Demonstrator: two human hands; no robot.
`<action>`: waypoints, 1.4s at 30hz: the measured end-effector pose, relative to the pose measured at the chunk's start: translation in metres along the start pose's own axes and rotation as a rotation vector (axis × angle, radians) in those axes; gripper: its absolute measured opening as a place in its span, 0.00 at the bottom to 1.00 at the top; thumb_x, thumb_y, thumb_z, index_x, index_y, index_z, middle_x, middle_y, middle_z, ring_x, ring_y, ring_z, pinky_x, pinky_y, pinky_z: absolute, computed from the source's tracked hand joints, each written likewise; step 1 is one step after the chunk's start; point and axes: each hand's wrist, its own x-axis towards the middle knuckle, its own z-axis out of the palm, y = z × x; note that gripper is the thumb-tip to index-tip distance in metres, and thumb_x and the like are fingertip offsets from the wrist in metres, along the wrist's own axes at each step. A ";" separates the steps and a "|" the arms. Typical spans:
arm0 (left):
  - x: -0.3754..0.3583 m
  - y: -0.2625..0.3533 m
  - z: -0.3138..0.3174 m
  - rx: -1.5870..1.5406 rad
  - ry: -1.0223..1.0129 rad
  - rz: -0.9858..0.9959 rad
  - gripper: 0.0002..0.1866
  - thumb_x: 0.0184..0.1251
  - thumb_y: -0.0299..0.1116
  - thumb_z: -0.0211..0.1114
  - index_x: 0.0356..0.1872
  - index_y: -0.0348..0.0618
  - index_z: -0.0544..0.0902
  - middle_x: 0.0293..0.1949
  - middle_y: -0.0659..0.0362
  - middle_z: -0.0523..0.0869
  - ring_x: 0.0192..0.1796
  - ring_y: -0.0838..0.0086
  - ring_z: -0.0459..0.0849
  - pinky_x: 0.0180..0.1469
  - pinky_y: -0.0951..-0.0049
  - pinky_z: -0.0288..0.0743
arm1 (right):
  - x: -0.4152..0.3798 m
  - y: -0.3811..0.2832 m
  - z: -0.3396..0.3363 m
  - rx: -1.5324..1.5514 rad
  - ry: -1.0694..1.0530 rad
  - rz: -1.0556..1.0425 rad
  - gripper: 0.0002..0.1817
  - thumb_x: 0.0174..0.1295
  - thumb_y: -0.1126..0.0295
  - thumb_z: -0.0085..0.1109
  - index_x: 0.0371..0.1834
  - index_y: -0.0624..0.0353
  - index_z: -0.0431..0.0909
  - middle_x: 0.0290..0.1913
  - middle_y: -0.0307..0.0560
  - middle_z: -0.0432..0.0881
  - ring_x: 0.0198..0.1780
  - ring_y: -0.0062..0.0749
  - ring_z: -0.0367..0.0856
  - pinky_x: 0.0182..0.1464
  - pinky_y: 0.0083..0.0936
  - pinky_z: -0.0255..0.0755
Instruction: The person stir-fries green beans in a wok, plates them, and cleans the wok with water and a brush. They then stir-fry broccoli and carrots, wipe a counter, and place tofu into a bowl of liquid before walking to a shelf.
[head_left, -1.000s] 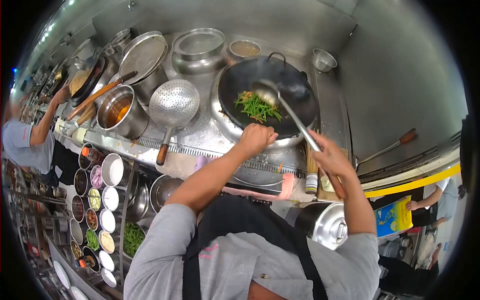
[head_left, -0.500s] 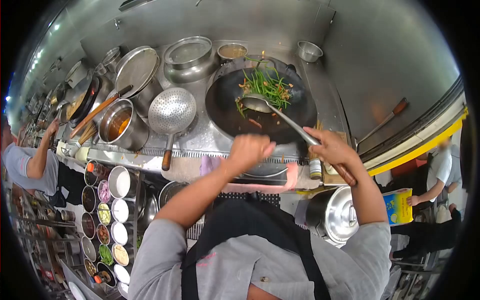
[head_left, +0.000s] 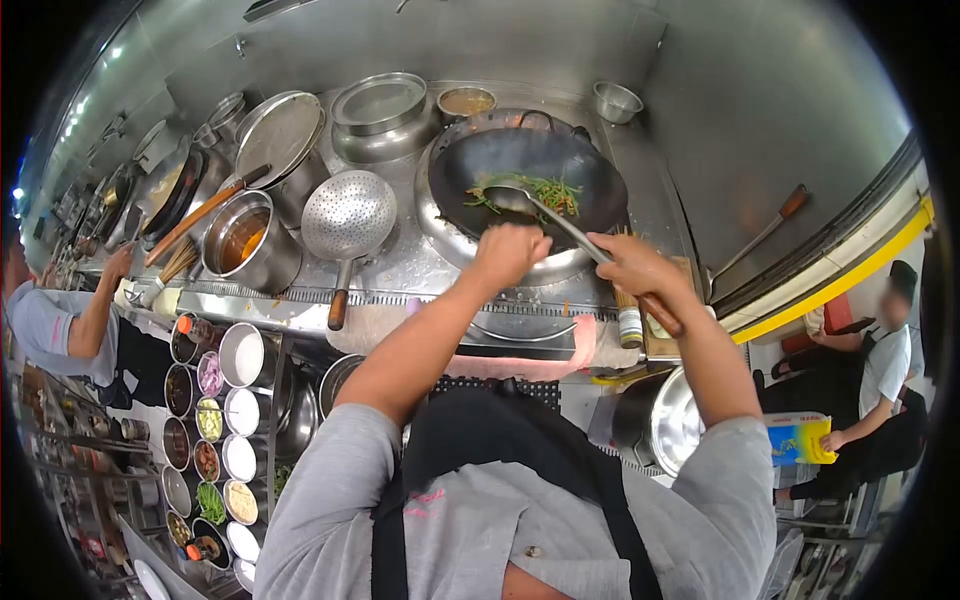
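The black wok (head_left: pixel 600 205) tilts over the burner, with green beans and small brown bits (head_left: pixel 555 193) gathered near its middle. At its near edge, my left hand (head_left: pixel 510 252) is closed round the rim; the exact grip is hidden under the fingers. My right hand (head_left: pixel 640 268) is wrapped round the handle of a metal ladle (head_left: pixel 570 230), whose bowl rests among the beans. A pink and beige cloth (head_left: pixel 510 366) lies along the counter's front edge below the wok.
A perforated strainer (head_left: pixel 349 213), a pot of orange liquid (head_left: pixel 225 240) and lidded pots (head_left: pixel 380 105) stand left. Ingredient containers (head_left: pixel 242 357) fill the lower left. A lidded pot (head_left: pixel 677 420) is lower right. People (head_left: pixel 70 325) stand at left and right (head_left: pixel 885 365).
My left hand has moved up and right to the wok's edge. The wok has tilted and its beans now lie flatter and lower. My right hand has shifted slightly up and left with the ladle.
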 end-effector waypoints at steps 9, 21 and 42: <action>-0.011 0.009 -0.007 0.026 0.041 0.036 0.18 0.64 0.46 0.64 0.20 0.46 0.80 0.20 0.53 0.84 0.25 0.55 0.84 0.28 0.55 0.77 | -0.058 -0.025 -0.024 0.181 0.008 0.182 0.37 0.55 0.71 0.60 0.72 0.59 0.66 0.33 0.61 0.82 0.35 0.44 0.84 0.44 0.35 0.76; -0.055 0.026 0.000 0.069 0.013 0.119 0.18 0.65 0.46 0.61 0.20 0.49 0.80 0.20 0.54 0.84 0.23 0.58 0.85 0.28 0.56 0.78 | -0.009 0.015 -0.001 -0.067 0.208 -0.009 0.35 0.57 0.72 0.58 0.72 0.62 0.64 0.46 0.66 0.83 0.49 0.60 0.82 0.54 0.40 0.74; 0.022 -0.060 0.060 0.039 0.084 0.062 0.14 0.63 0.42 0.66 0.22 0.45 0.81 0.21 0.53 0.84 0.27 0.57 0.84 0.36 0.58 0.75 | 0.070 0.015 0.000 1.143 0.279 0.185 0.46 0.64 0.78 0.58 0.81 0.48 0.41 0.33 0.38 0.73 0.19 0.20 0.70 0.16 0.20 0.69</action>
